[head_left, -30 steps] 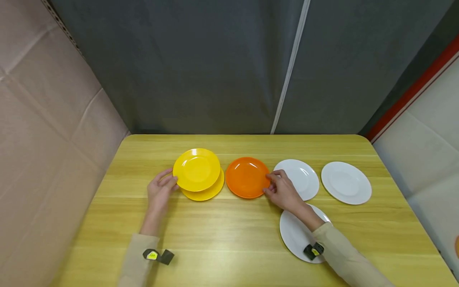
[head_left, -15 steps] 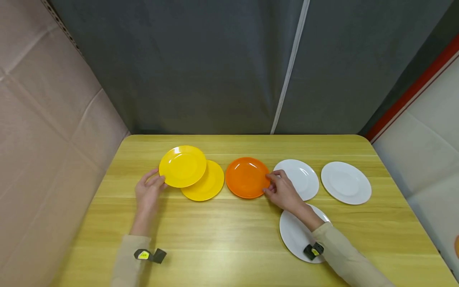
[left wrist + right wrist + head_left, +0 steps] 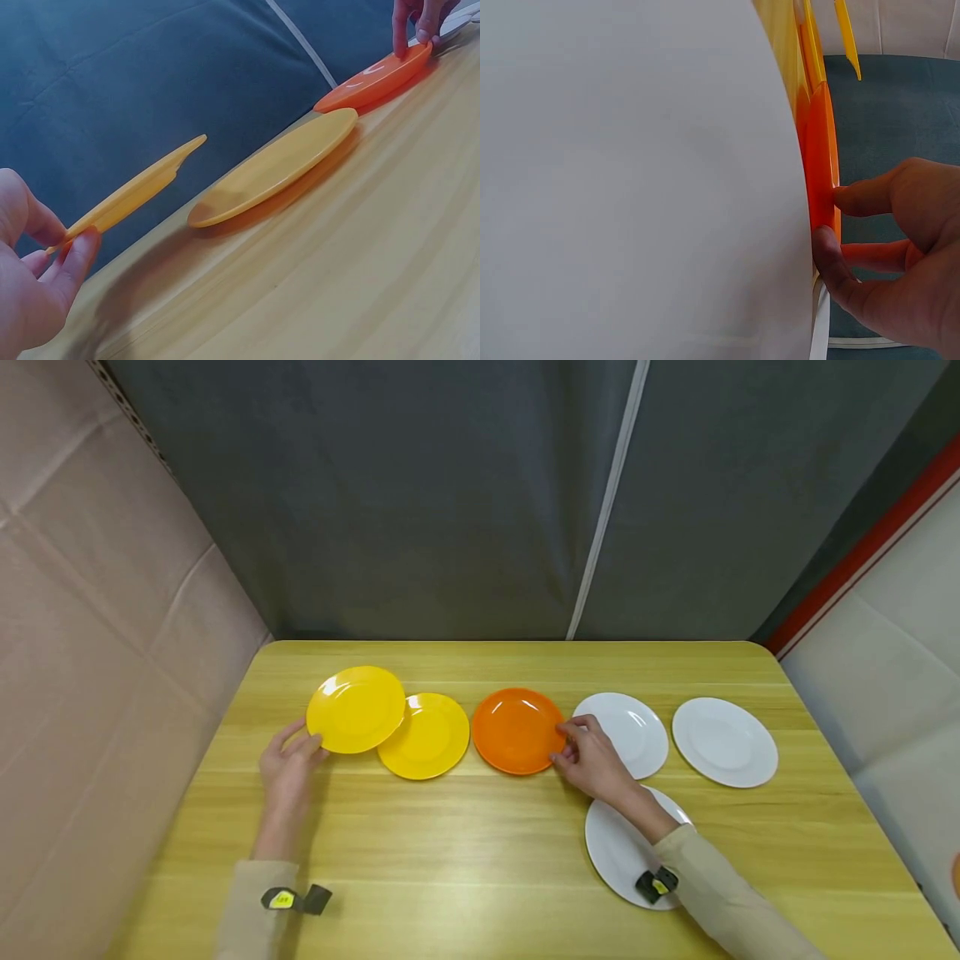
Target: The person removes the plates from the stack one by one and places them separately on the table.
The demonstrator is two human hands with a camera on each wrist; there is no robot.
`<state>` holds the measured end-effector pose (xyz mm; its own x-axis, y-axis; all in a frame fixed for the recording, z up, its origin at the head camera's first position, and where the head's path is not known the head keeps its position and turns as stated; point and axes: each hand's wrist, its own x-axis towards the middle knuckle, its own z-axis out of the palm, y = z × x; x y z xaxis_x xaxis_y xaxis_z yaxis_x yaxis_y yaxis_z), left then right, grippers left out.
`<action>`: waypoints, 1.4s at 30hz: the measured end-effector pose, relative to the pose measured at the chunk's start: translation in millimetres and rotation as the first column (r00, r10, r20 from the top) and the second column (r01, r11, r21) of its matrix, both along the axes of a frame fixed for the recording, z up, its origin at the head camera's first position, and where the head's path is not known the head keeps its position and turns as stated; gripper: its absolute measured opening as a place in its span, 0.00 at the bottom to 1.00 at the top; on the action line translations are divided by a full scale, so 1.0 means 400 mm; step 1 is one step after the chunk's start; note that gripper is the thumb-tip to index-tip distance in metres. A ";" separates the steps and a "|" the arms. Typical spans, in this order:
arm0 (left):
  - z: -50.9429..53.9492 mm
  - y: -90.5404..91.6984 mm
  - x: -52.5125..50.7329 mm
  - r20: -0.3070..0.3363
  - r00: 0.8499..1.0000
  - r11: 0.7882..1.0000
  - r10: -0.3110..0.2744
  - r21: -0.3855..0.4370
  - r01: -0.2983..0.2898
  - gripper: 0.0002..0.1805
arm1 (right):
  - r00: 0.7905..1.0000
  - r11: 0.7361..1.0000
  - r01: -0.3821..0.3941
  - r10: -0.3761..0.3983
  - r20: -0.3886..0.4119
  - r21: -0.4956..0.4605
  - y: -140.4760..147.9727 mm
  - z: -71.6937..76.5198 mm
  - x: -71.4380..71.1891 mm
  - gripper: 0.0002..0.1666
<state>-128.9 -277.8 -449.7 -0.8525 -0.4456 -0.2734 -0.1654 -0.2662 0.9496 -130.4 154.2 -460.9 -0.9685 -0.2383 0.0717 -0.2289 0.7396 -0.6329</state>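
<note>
My left hand [image 3: 288, 768] pinches the left rim of a yellow plate [image 3: 356, 710], thumb on one face and fingers on the other. In the left wrist view this held plate [image 3: 135, 193] is tilted and raised off the table. A second yellow plate [image 3: 425, 739] lies on the table just right of it, partly overlapped in the head view. Right of that lies an orange plate [image 3: 517, 732]. My right hand [image 3: 596, 762] holds the orange plate's right rim between thumb and fingers, as the right wrist view shows.
White plates lie on the right: one behind my right hand [image 3: 626, 732], one farther right [image 3: 724, 743], and one under my right forearm [image 3: 622, 852]. The wooden table [image 3: 450, 877] ends at a dark grey curtain [image 3: 420, 510].
My left hand has moved left with the yellow plate, uncovering most of the second yellow plate beneath. My right hand and the orange plate have stayed in place.
</note>
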 end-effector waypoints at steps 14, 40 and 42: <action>-0.006 -0.032 0.015 0.029 0.999 0.999 0.027 -0.040 -0.026 0.30 | 1.000 1.000 0.001 -0.001 -0.004 0.001 -0.001 -0.001 0.001 0.28; -0.030 -0.063 0.022 0.219 0.975 0.967 0.038 -0.253 0.019 0.41 | 0.999 1.000 0.000 0.000 0.037 -0.011 -0.001 0.006 0.002 0.27; -0.032 -0.063 0.021 0.221 0.974 0.967 0.043 -0.256 0.015 0.41 | 0.999 1.000 0.000 0.000 0.034 -0.010 -0.001 0.006 0.002 0.27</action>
<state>-120.7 -302.9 -462.5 -0.7758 -0.5366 -0.3320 -0.3789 -0.0246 0.9251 -129.6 153.8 -458.3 -0.9704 -0.2380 0.0409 -0.2072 0.7331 -0.6478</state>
